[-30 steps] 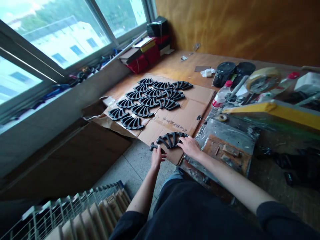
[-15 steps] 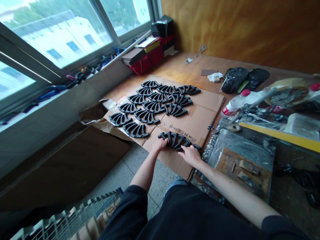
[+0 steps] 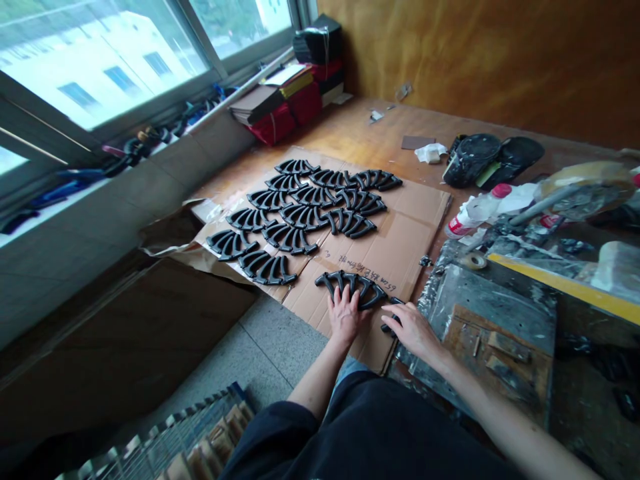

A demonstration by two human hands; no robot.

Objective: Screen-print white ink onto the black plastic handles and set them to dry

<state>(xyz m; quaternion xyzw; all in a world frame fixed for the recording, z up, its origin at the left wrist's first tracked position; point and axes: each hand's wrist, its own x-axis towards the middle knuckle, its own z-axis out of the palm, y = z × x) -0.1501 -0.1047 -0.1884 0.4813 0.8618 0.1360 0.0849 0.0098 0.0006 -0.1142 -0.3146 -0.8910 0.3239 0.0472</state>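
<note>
A fan-like row of curved black pieces (image 3: 353, 285) lies near the front edge of the cardboard sheet (image 3: 400, 243). My left hand (image 3: 345, 317) rests on the lower edge of this row, its fingers spread. To the right, my right hand (image 3: 411, 328) has its thumb and fingers around a separate black piece (image 3: 395, 300), which it partly hides. Several more fan-shaped groups of black pieces (image 3: 303, 217) lie in rows farther back on the cardboard. Handwriting is on the cardboard just behind the front row.
At the right stand a plastic bottle (image 3: 480, 210), black stained containers (image 3: 473, 160), a large tape roll (image 3: 587, 190) and a metal plate with a wooden board (image 3: 493, 347). Red and black stacks (image 3: 273, 123) sit by the window. A wire rack (image 3: 165, 437) is at lower left.
My left hand has moved right, from the row's left end to its middle, and its fingers have spread. My right hand has shifted right, off the row, to the separate piece. The view has shifted slightly.
</note>
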